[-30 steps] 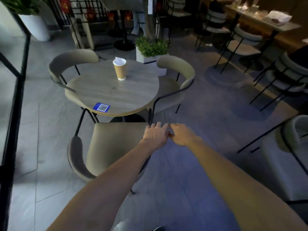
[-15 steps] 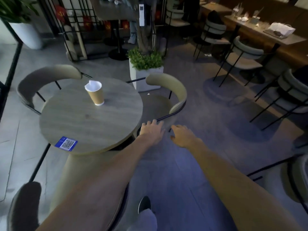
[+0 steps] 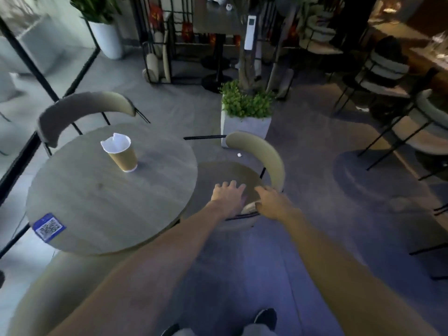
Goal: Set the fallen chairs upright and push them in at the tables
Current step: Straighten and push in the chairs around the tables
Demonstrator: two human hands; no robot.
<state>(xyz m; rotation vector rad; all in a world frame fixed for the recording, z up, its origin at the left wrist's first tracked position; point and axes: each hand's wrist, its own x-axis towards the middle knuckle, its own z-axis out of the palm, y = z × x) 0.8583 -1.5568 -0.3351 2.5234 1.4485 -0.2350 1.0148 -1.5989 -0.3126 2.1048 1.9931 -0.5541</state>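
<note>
While both arms stretch fwd, L hand [image 3: 228, 195] is flat over the chair [image 3: 266, 152] seat, fingers spread and straight; contact w/ seat unclear. R hand [image 3: 271, 202] is just beside it at near end of backrest, fingers close together, a bit bent; can't tell if gripping. Chair stands upright on right of table [image 3: 97, 214], seat edge under the top. Cup [image 3: 122, 155] upright on table, QR sticker [image 3: 48, 226] at near-left rim. Planter [image 3: 244, 126] behind chair.
</note>
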